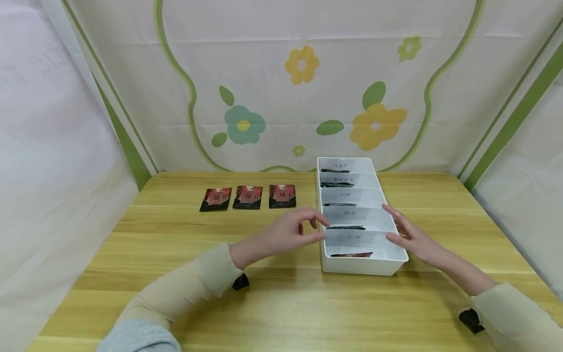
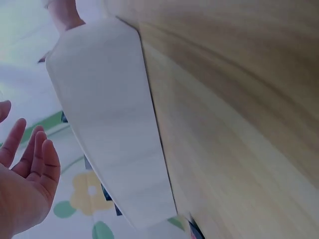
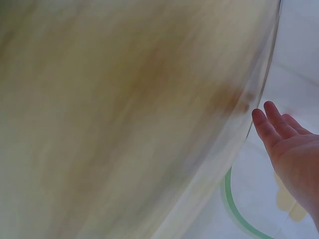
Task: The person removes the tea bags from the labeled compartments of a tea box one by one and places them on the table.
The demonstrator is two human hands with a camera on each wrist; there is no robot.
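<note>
A white divided box (image 1: 358, 266) stands on the wooden table, with several labelled compartments in a row and flat sachets in them. A red and black sachet (image 1: 352, 254) lies in the nearest compartment. My left hand (image 1: 292, 229) hovers by the box's left rim, fingers loosely bent and nothing held. In the left wrist view that hand (image 2: 27, 184) is apart from the box's plain side wall (image 2: 109, 119). On the other side, my right hand (image 1: 415, 240) has its fingertips at the right rim. The right wrist view shows the same hand (image 3: 294, 154) with fingers extended, holding nothing.
Left of the box, three red and black sachets lie in a row: left (image 1: 216, 199), middle (image 1: 248, 197) and right (image 1: 282, 196). A white curtain (image 1: 272, 98) with printed flowers hangs behind the wooden table (image 1: 272, 313), and white cloth encloses both sides.
</note>
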